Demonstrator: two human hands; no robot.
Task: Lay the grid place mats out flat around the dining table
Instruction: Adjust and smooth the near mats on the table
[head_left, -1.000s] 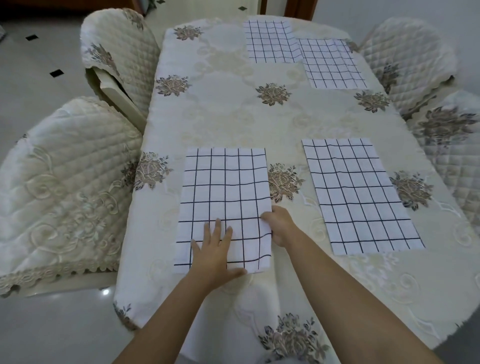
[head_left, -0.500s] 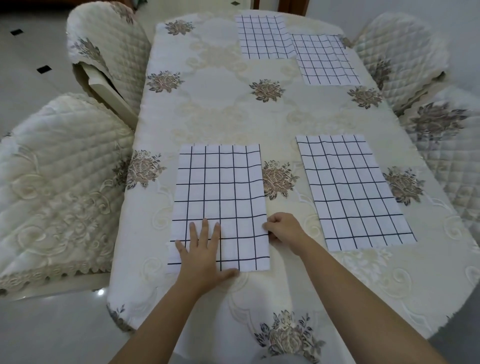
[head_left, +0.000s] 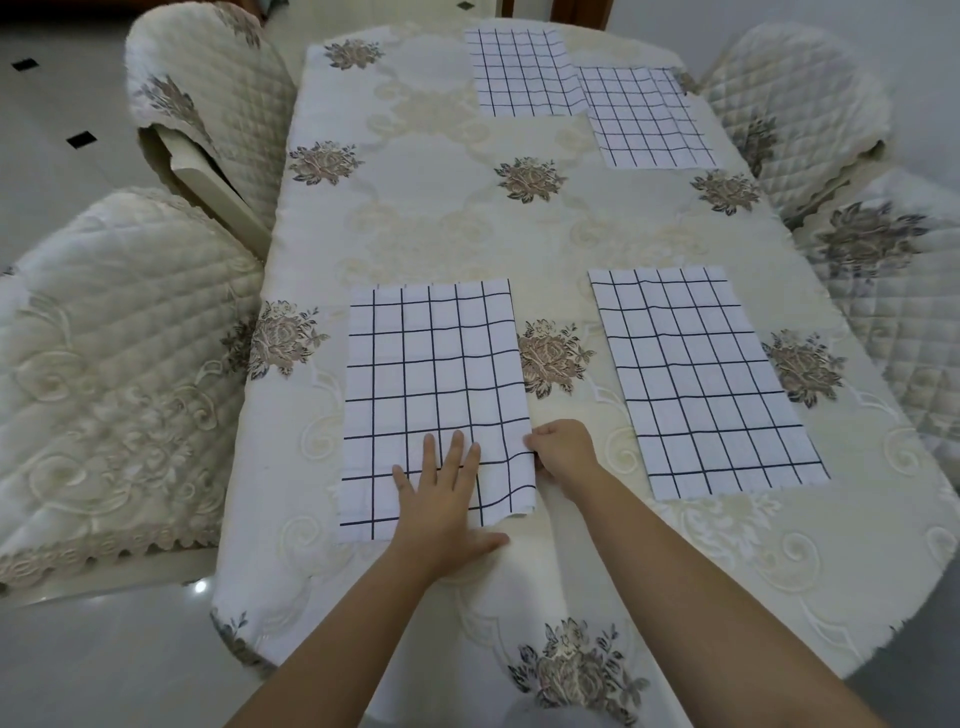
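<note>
Cream embroidered tablecloth (head_left: 415, 208); left hand (head_left: 441, 512) pressed flat, fingers straight, on near-left grid mat (head_left: 431, 374), right hand (head_left: 563, 452) pinching its right edge. Second mat (head_left: 696, 384) near right; two far mats (head_left: 522, 73) overlapping at a corner. Quilted chairs (head_left: 104, 364) both sides; tiled floor (head_left: 78, 649) left.

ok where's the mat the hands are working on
In the head view, the mat lies near-left on the tablecloth, under the left hand, its right edge pinched by the right hand.

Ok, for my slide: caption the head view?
Left hand presses the near-left grid mat flat; right hand pinches its right edge.
</note>
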